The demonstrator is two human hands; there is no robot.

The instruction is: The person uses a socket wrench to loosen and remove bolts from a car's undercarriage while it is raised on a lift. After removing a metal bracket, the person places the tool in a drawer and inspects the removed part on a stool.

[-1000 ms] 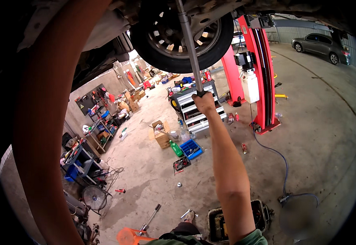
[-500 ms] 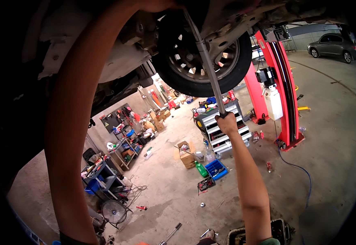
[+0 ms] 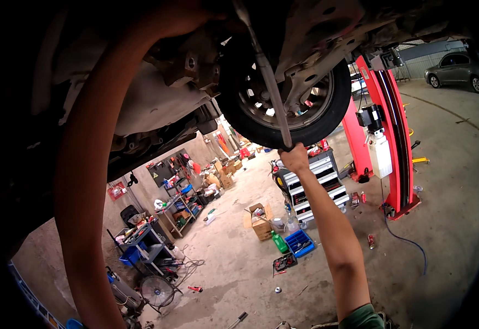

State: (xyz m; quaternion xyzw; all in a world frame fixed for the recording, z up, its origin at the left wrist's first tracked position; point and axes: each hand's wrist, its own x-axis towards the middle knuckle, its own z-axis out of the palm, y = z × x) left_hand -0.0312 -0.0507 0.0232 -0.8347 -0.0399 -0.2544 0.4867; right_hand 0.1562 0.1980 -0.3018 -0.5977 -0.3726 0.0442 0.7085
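Note:
Overhead, a long metal breaker bar (image 3: 274, 93) with a stepped shaft slants down past the wheel (image 3: 237, 112) of a raised car. Its upper end runs out of view, so what it fits onto is hidden. My right hand (image 3: 295, 159) is wrapped round the lower end of the bar, just under the tyre. My left hand (image 3: 198, 16) reaches up into the dark underbody near the bar's top; its fingers are lost in shadow. A suspension arm (image 3: 311, 63) is just right of the bar.
A red lift post (image 3: 396, 148) stands to the right, a tool cabinet (image 3: 320, 181) beyond my right forearm. On the floor are a cardboard box (image 3: 260, 229), green bottle (image 3: 279, 241), blue tray (image 3: 300, 243) and fan (image 3: 157, 290). A cart (image 3: 146, 244) stands left, a grey car (image 3: 456, 71) far right.
The view has shifted, so the wheel, post and floor items sit lower and further right. My right hand and the bar's lower end have swung slightly left and up against the wheel.

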